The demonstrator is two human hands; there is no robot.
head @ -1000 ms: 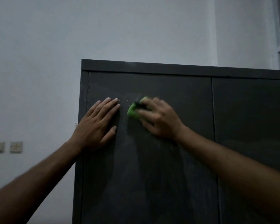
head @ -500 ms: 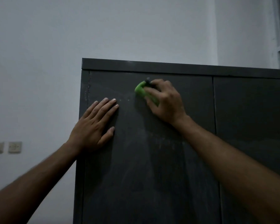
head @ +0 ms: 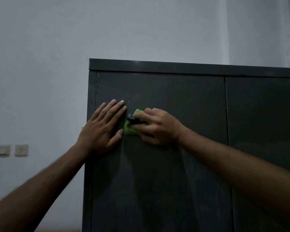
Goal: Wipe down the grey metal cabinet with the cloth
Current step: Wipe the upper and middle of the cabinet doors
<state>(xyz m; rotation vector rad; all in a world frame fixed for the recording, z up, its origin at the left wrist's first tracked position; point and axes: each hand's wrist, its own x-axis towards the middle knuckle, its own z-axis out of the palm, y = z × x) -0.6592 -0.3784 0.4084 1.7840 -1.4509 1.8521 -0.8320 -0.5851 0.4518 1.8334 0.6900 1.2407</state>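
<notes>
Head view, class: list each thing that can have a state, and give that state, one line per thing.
left hand: fingers straight, flat on the cabinet door
right hand: fingers curled over the green cloth, pressing it to the door
green cloth: bunched, against the door
grey metal cabinet: both doors closed, left door streaked
wall switches: position unreadable
</notes>
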